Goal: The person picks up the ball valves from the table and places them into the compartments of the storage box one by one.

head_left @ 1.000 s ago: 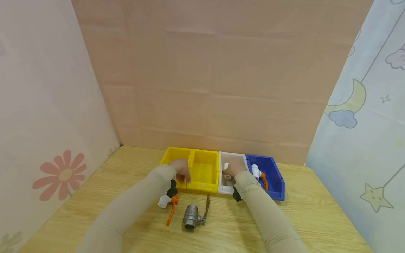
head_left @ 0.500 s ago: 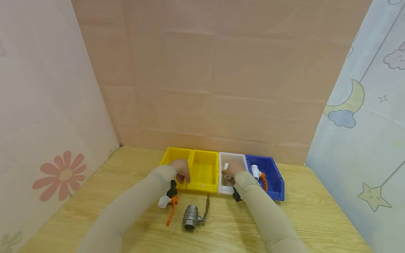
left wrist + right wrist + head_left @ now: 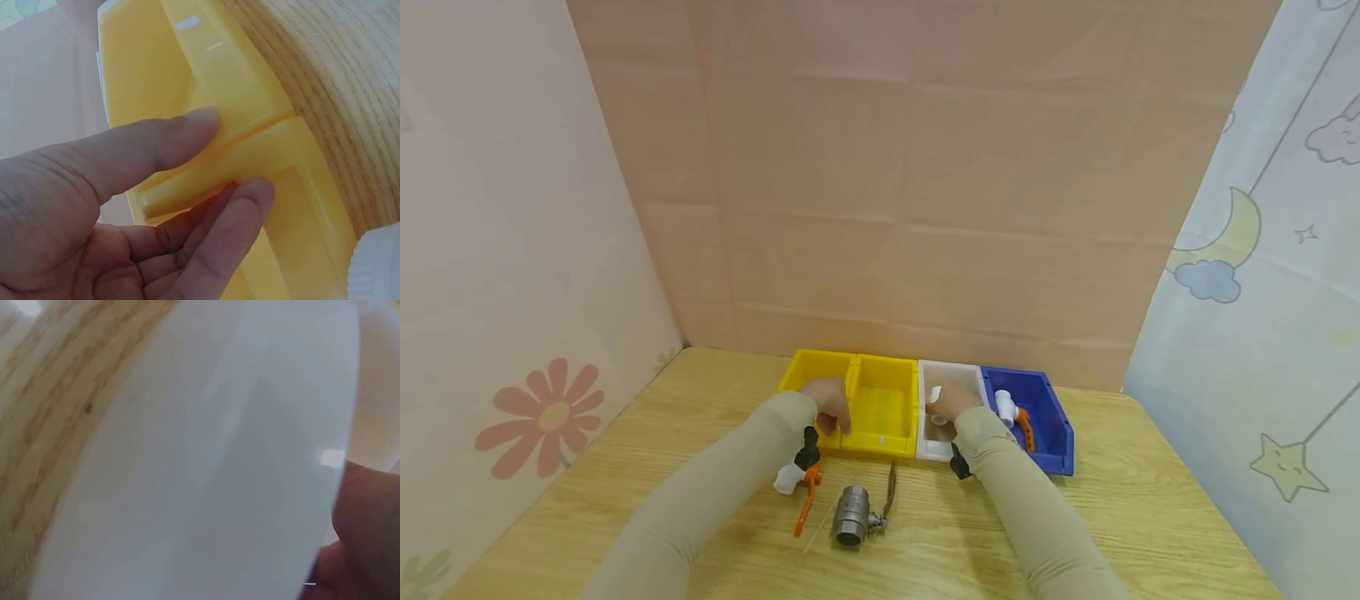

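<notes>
Above the yellow bins (image 3: 886, 396), the left hand (image 3: 827, 400) hangs with thumb and fingers apart, empty; the right hand (image 3: 953, 400) reaches into the white bin (image 3: 935, 451) at a white fitting (image 3: 936, 394), its grip impossible to tell. Neither visibly moved this past second; work seems paused.

The person I'm watching wears plain beige, the left sleeve (image 3: 715, 483) and the right sleeve (image 3: 1033, 508) matching, long and fairly close-fitting. The cloth looks mostly smooth along the forearms, bunching into a few shallow creases farther up. Beside the left cuff (image 3: 793, 408) sits a small black piece (image 3: 807, 448), lumpy in outline (too tiny from here for me to make out its details), and a similar black piece (image 3: 960, 461) shows by the right cuff (image 3: 983, 427). The fingers (image 3: 225, 240) are bare.
</notes>
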Tool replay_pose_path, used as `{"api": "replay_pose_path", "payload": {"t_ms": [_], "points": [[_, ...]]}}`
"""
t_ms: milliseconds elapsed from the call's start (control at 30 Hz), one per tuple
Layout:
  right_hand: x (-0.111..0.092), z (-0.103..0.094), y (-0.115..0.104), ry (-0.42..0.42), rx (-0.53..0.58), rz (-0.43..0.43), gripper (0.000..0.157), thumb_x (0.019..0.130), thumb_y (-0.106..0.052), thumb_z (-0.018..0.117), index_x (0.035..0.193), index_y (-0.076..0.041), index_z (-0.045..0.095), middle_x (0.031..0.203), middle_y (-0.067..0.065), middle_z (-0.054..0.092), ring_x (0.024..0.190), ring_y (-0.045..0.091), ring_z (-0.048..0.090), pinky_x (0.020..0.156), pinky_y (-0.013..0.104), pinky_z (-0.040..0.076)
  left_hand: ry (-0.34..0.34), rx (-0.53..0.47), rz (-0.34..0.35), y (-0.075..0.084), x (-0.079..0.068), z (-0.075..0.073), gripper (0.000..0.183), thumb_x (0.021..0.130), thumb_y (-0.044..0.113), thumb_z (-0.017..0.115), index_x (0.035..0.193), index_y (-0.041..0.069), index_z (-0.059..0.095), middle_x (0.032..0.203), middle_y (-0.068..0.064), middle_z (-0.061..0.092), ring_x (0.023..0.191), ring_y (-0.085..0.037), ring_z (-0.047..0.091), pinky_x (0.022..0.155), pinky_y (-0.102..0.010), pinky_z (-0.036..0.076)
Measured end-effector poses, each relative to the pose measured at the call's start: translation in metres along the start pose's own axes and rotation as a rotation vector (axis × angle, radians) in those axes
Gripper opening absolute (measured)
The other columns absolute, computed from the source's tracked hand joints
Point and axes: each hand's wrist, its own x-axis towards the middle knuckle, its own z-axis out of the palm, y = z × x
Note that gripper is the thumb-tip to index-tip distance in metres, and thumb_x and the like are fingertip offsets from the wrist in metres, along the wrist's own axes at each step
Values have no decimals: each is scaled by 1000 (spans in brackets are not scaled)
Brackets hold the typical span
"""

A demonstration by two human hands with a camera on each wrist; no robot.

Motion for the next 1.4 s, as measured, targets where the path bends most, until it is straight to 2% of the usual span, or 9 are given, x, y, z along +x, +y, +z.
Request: {"api": "replay_pose_path", "payload": {"t_ms": [433,767,867,1000,1100,1167,1233,1300,1400], "points": [[-12,-11,-8,-50,-12,27,31,88,-32,67,91,-1,69,86,10,64,78,22,57,75,35,51,-12,-28,8,0,0,1,16,74,10,83,78,4,69,65,-7,62,54,-17,61,68,-33,59],[-29,-25,-15,-81,75,42,30,90,-31,64,98,-2,66,76,9,59,61,20,53,52,28,45,-9,-27,6,1,0,1,16,73,11,83,77,4,69,64,-6,61,55,-17,62,65,-31,59],[-32,-31,-14,-57,52,1,36,90,-33,63,105,0,66,89,12,64,71,22,56,65,33,50,-7,-30,9,1,0,1,16,73,11,83,77,5,69,66,-7,62,56,-17,62,65,-31,59],[-37,-40,-12,-50,24,-76,44,91,-34,60,112,4,65,114,17,65,99,27,58,92,42,47,-2,-24,8,1,1,2,16,73,11,84,77,5,69,66,-7,62,56,-18,62,64,-31,59],[-43,-50,-12,-53,40,-114,35,93,-32,59,92,1,67,89,11,65,86,25,59,83,39,48,-3,-20,9,0,1,2,16,73,11,84,77,4,69,66,-7,62,55,-18,62,61,-30,58],[-50,-57,-13,-52,47,-140,36,94,-32,59,69,-5,60,65,3,53,64,19,53,66,33,45,-5,-20,9,0,1,1,16,73,11,84,78,4,69,66,-7,63,55,-17,62,61,-30,58],[-56,-65,-15,-58,57,-134,42,95,-35,58,61,-11,49,57,-2,37,53,15,40,56,28,35,-6,-20,9,0,1,1,17,73,10,84,78,4,69,67,-8,63,55,-17,62,59,-29,57],[-64,-72,-16,-76,69,-109,43,95,-39,57,62,-12,49,57,-3,38,52,13,37,53,27,31,-7,-15,8,0,1,0,17,73,11,84,78,4,69,67,-8,64,55,-17,62,58,-28,57],[-73,-80,-15,-90,42,-72,38,95,-44,57,86,-7,63,78,1,59,68,17,52,61,32,43,-3,-6,9,-1,1,0,16,73,11,84,76,5,70,67,-8,64,55,-17,63,55,-26,56]]}}
